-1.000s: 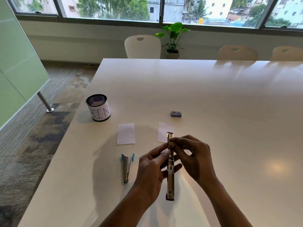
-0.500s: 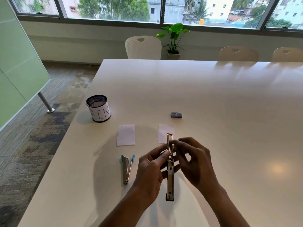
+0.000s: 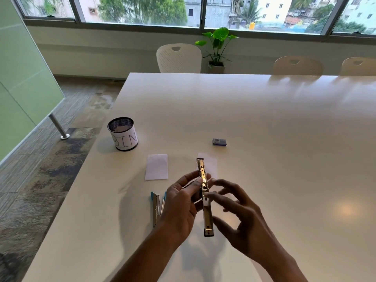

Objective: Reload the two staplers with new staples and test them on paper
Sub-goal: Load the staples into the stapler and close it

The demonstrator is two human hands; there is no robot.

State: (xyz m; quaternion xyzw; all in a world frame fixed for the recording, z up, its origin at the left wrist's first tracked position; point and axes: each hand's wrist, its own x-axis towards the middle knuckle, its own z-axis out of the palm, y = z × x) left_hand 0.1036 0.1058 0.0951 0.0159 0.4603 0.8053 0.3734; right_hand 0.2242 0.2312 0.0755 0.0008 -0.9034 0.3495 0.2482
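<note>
A metallic stapler point(image 3: 208, 217) is swung open lengthwise and held above the table near its front edge. My left hand point(image 3: 181, 206) grips it at the middle from the left. My right hand point(image 3: 241, 217) is on its right side with fingers spread and blurred, the index fingertip touching the stapler near the hinge. Whether it holds staples cannot be told. A second stapler point(image 3: 157, 206) with blue trim lies open on the table just left of my left hand. A small blue-grey staple box point(image 3: 219, 142) sits further back. Two white paper slips point(image 3: 156, 166) point(image 3: 212, 162) lie behind the hands.
A black mesh cup labelled BIN point(image 3: 123, 133) stands at the back left of the white table point(image 3: 284, 139), near its left edge. Chairs point(image 3: 179, 58) and a potted plant point(image 3: 217, 47) are beyond the far edge. Floor drops off to the left.
My right hand has let go of the stapler's upper arm and slid down toward the hinge, its fingers spreading. The left hand and stapler stay in place.
</note>
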